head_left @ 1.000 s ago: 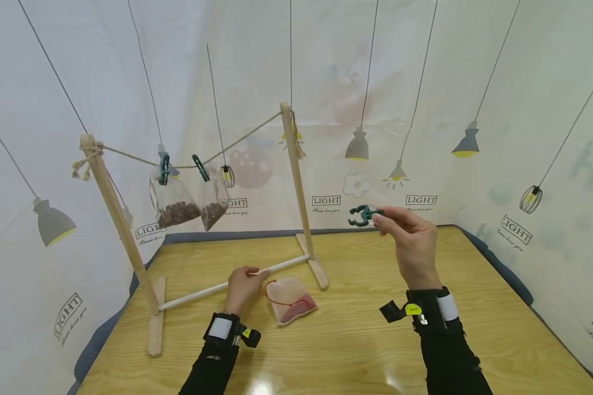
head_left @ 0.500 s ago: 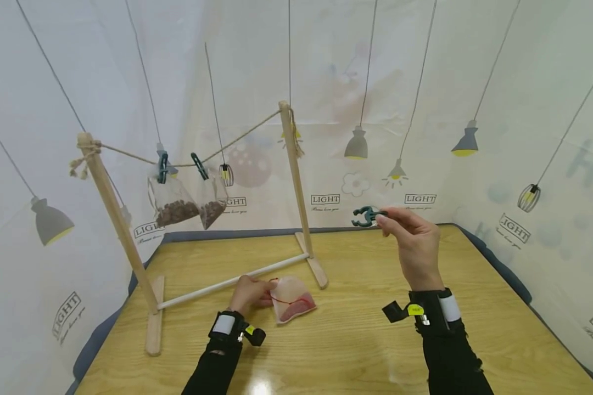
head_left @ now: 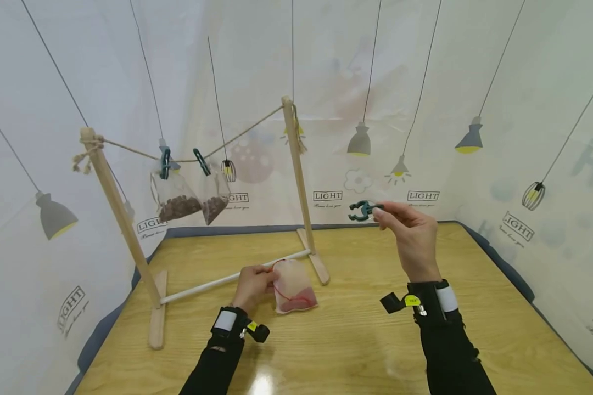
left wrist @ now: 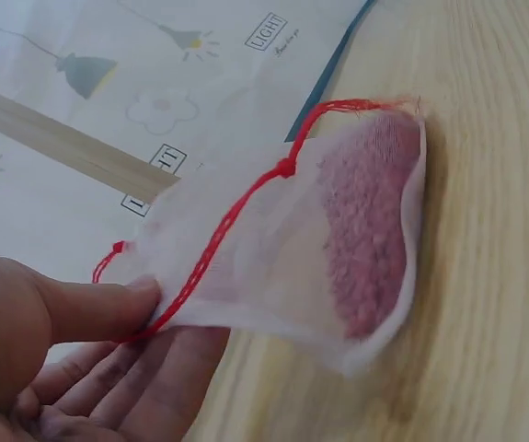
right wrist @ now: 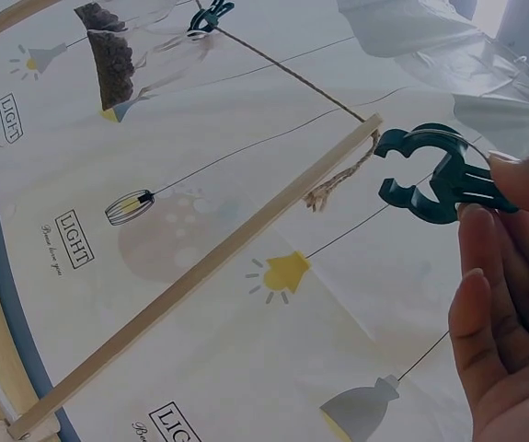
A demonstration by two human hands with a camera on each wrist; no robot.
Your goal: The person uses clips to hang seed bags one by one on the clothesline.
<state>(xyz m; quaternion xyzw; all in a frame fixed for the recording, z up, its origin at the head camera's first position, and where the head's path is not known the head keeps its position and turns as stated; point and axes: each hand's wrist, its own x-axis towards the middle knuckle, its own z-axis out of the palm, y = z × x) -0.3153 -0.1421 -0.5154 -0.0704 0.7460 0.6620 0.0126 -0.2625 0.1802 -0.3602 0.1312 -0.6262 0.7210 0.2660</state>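
A white mesh drawstring pouch (head_left: 292, 282) with red cord and pinkish-red grains in its lower part is pinched at its upper edge between the thumb and fingers of my left hand (head_left: 254, 285). In the left wrist view the pouch (left wrist: 273, 249) is tilted, its filled end close over the wood. My right hand (head_left: 415, 236), raised at the right, pinches a dark green spring clamp (head_left: 363, 210) by its handles. The right wrist view shows the clamp's (right wrist: 439, 175) curved tips apart with nothing between them.
A wooden stand (head_left: 298, 175) with a sagging rope (head_left: 249, 129) is at the left. Two clear bags (head_left: 178, 200) of dark brown bits hang from it by green clamps (head_left: 165, 163). A white rod (head_left: 202, 287) joins the stand's feet on the wooden table (head_left: 365, 340).
My left hand has moved from the white rod to the pouch, taken hold of its upper edge and raised it slightly. The right hand keeps the clamp nearly still.
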